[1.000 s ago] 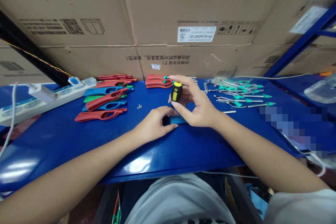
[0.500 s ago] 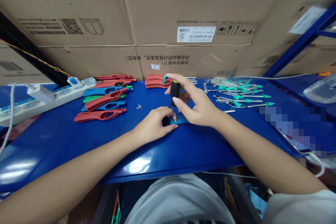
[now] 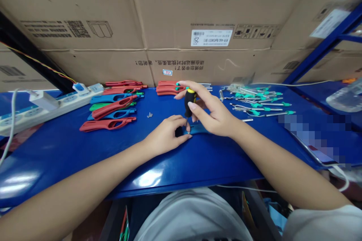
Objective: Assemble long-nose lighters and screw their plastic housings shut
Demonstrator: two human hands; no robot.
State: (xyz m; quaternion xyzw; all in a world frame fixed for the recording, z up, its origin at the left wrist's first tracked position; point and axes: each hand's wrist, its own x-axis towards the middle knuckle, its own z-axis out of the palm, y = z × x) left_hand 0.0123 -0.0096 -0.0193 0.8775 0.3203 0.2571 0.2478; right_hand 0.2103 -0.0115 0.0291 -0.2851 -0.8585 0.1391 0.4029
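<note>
gripping screwdriver [image 3: 189,104], holding blue casing [image 3: 198,129]

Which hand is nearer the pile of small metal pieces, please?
Left: the left hand is just right of the pile, nearer the person; the right hand, holding the screwdriver, is farther right.

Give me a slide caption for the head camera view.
Right hand grips a screwdriver over a blue part held by the left hand.

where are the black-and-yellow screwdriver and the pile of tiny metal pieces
Black-and-yellow screwdriver [image 3: 189,99], head view: on its handle.
Pile of tiny metal pieces [image 3: 149,115], head view: middle of the pile.
</note>
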